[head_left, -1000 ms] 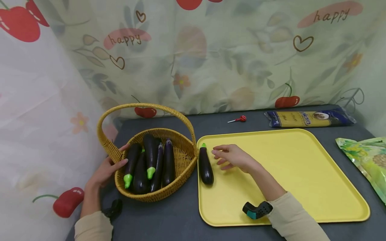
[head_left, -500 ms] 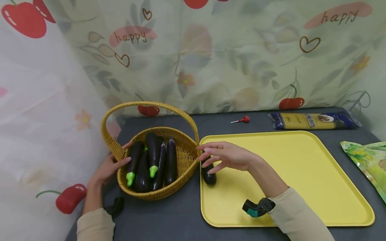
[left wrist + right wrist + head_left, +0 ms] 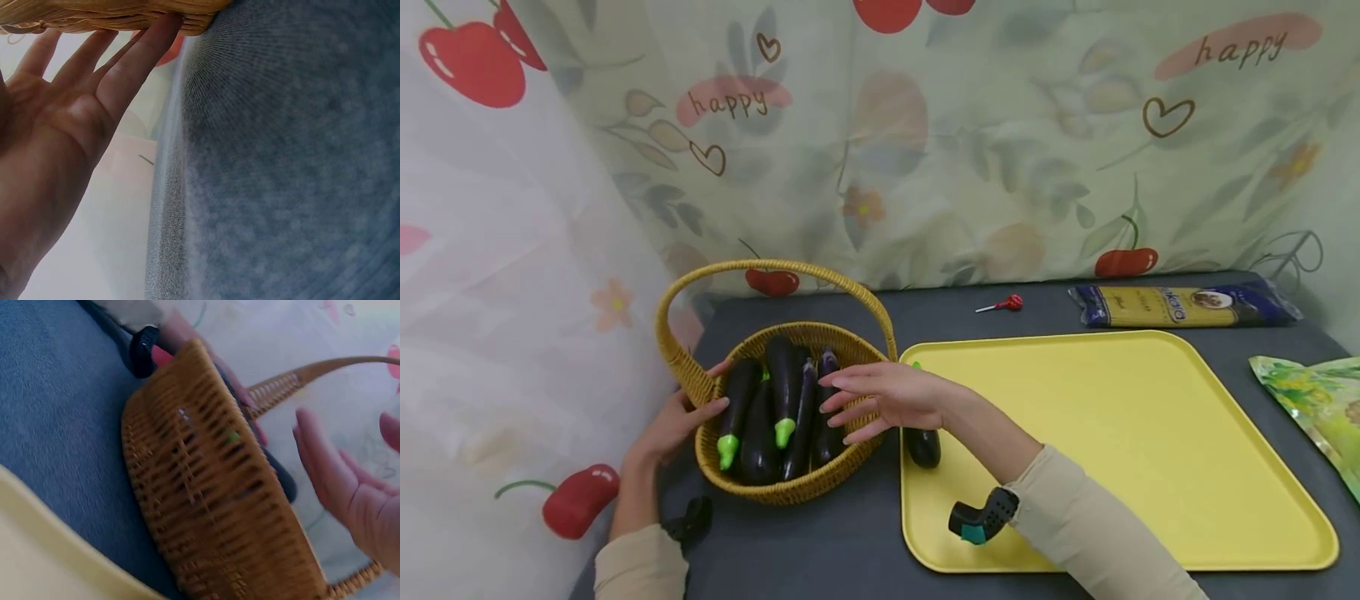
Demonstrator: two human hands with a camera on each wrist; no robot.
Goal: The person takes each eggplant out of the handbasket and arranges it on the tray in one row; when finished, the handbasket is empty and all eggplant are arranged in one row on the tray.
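A wicker basket [image 3: 782, 496] with a tall arched handle holds several dark eggplants [image 3: 758, 446], some with bright green caps. At its left side my left hand [image 3: 666, 427] grips the rim, thumb over the edge and fingers against the outer wall; the left wrist view shows the fingers [image 3: 134, 69] touching the wicker. Over the basket's right part hovers my right hand [image 3: 891, 396], fingers extended and apart, holding nothing. Another eggplant [image 3: 922, 448] lies at the left edge of the yellow tray [image 3: 1097, 433], partly hidden by my right hand.
Behind the tray lie a red lollipop [image 3: 1011, 302] and a blue-and-yellow pasta packet [image 3: 1180, 306]. A green printed bag [image 3: 1315, 404] lies at the right. Printed curtains [image 3: 925, 167] close off the back and left of the dark table [image 3: 805, 550].
My right hand has moved left from beside the tray's eggplant, across it, to above the basket. My left hand stays on the basket rim. The view has shifted slightly.
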